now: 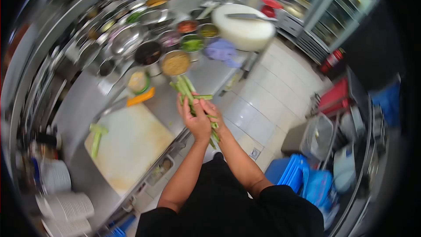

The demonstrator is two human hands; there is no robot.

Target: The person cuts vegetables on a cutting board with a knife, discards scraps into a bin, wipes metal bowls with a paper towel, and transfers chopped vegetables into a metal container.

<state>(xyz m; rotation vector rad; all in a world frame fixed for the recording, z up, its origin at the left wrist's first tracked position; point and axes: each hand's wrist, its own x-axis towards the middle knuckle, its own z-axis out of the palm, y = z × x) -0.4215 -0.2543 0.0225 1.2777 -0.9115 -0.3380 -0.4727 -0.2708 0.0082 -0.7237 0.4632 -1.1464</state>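
Green stalks (186, 87), bundled at the edge of the counter (208, 79), are held between the curled fingers of our left hand (196, 116) and right hand (214, 113). Should our grip loosen, we judge, jutting stalks could slip to the floor (250, 101) rather than the cutting board (131, 142).

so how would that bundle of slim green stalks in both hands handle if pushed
The bundle of slim green stalks is probably stiff: ends jut out straight. Slimness suggests low weight. Splayed at differing angles, they might slip apart.
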